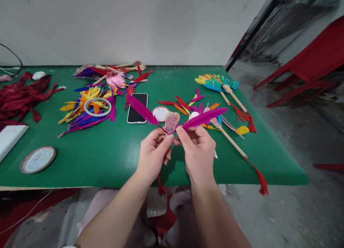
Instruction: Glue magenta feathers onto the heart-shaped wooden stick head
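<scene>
Over the front of the green table, my left hand (pixel 156 147) pinches the quill end of a magenta feather (pixel 142 109) that slants up to the left. My right hand (pixel 197 147) pinches a second magenta feather (pixel 205 118), which points up to the right. Between my fingertips stands a small heart-shaped fan head (pixel 172 121), pale wood with a glossy, sticky-looking face. Both quills meet near its lower edge. Its handle is hidden by my hands; a red tassel (pixel 161 185) hangs below them. Which hand bears the fan head, I cannot tell.
Behind my hands are a phone (pixel 137 108), a round lid (pixel 160 113) and loose feathers (pixel 185 104). A tape roll (pixel 97 107) rests on a feather pile at left. Finished feather fans (pixel 216 82) lie back right. Another lid (pixel 38 159) sits front left, near red ribbons (pixel 21 96).
</scene>
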A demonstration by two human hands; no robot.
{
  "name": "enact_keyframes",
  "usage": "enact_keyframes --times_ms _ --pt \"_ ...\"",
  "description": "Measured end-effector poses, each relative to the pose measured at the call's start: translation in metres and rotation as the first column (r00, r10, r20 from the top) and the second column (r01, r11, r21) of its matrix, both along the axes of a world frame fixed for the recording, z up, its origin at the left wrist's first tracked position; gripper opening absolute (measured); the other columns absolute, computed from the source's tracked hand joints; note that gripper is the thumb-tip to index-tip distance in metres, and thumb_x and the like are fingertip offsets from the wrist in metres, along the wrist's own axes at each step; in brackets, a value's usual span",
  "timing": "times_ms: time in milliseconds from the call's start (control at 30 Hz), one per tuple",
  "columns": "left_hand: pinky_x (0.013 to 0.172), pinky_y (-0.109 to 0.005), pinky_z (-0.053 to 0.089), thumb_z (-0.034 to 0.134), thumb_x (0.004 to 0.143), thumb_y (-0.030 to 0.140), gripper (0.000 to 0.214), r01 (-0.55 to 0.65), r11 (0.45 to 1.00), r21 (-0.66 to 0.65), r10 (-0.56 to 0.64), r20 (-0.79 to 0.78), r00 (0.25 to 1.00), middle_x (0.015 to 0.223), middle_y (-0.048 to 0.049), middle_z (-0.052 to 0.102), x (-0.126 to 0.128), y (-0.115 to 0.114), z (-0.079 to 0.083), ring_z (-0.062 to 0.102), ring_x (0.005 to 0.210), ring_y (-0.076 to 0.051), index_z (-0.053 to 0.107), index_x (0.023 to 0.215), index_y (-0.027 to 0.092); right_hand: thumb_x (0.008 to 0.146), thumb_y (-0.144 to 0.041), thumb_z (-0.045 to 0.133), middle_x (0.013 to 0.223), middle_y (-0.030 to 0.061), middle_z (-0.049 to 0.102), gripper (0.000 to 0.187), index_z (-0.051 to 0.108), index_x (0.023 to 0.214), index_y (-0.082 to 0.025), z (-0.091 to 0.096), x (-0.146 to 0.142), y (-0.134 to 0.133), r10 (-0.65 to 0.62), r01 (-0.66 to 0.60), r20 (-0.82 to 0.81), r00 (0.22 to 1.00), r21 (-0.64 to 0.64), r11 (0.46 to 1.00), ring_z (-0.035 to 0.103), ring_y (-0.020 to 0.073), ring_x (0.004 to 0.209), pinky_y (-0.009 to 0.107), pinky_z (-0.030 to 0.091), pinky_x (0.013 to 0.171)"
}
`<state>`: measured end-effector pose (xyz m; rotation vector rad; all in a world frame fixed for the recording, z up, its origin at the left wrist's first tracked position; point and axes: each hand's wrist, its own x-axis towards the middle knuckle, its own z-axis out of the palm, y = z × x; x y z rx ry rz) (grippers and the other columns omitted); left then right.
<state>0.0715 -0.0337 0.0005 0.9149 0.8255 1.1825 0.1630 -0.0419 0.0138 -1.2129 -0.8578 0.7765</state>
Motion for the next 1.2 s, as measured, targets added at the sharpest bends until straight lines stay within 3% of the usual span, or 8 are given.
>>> enact_keyframes --times_ms 1200 --pt "0.032 -0.009 0.036 0.062 0.077 0.03 0.015 0.013 0.999 0.038 -0.015 0.058 0.998 0.063 0.0048 0.06 -0.0024 0.0041 0.0005 0.043 0.037 0.0 0.056 0.079 0.016 0.07 -0.032 0.069 0.064 -0.0028 0.066 0.013 0.065 0.073 -0.02 -0.0031 0.0037 0.0046 0.101 -0.102 -0.066 0.993 -0.01 0.995 0.061 0.0087 0.054 0.018 0.05 0.048"
